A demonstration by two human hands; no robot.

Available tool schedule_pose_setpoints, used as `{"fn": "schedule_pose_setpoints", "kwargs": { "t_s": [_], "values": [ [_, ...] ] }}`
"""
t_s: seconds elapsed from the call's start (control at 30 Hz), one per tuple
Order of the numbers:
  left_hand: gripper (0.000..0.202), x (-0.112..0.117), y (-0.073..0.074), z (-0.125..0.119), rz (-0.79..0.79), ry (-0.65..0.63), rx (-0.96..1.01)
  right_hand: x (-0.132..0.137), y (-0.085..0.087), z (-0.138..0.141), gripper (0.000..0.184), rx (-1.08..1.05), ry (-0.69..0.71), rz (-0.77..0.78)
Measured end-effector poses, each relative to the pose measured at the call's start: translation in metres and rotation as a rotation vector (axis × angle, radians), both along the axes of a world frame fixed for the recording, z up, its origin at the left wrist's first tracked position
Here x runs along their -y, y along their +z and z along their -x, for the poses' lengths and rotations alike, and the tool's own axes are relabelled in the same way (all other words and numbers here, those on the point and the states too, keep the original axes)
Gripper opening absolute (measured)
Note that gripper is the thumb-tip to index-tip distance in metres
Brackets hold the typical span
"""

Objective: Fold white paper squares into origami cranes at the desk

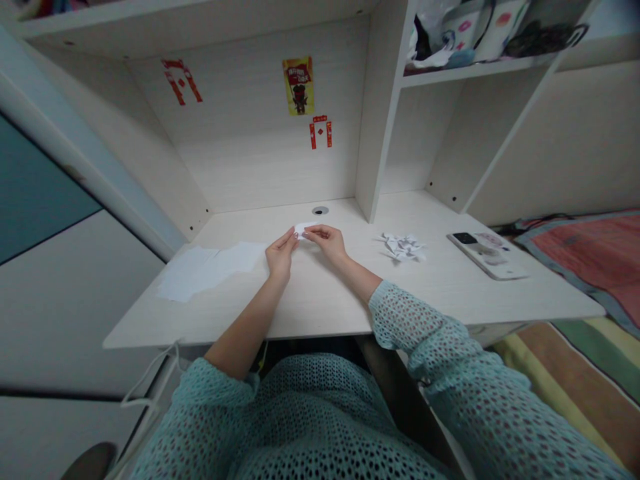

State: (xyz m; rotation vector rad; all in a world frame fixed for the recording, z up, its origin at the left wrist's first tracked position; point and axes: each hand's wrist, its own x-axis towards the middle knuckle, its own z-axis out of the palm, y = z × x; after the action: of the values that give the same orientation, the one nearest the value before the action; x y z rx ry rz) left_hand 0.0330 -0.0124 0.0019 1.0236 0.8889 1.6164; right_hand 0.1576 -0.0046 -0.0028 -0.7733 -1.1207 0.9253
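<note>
Here: small white paper (303,229) pinched between left hand (281,255) and right hand (327,241) fingertips, above desk (320,300).

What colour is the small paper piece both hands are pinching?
White; the small paper piece shows best in the head view.

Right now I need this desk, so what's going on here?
A person seated at the desk pinches a small white paper between the left hand and right hand. Some loose white sheets lie to the left of the hands, a little pile of folded paper shapes to the right, and a phone farther right.
</note>
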Motion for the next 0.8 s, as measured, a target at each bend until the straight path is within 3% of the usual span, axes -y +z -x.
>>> {"fn": "schedule_pose_setpoints", "kwargs": {
  "t_s": [0.23,0.47,0.7,0.8],
  "values": [
    [0.036,0.002,-0.001,-0.001,-0.016,-0.036,-0.03,0.007,0.0,0.009,0.039,-0.048,-0.079,0.061],
    [0.036,0.002,0.0,-0.001,-0.005,-0.05,-0.041,0.007,0.0,0.007,0.053,-0.13,-0.07,0.068],
    [0.037,-0.002,-0.002,0.0,0.023,-0.05,-0.031,-0.001,-0.003,0.006,0.049,-0.193,0.039,0.037],
    [0.036,-0.003,-0.003,0.001,0.01,-0.049,-0.038,-0.003,-0.005,0.006,0.048,-0.175,0.022,0.024]
  ]
}}
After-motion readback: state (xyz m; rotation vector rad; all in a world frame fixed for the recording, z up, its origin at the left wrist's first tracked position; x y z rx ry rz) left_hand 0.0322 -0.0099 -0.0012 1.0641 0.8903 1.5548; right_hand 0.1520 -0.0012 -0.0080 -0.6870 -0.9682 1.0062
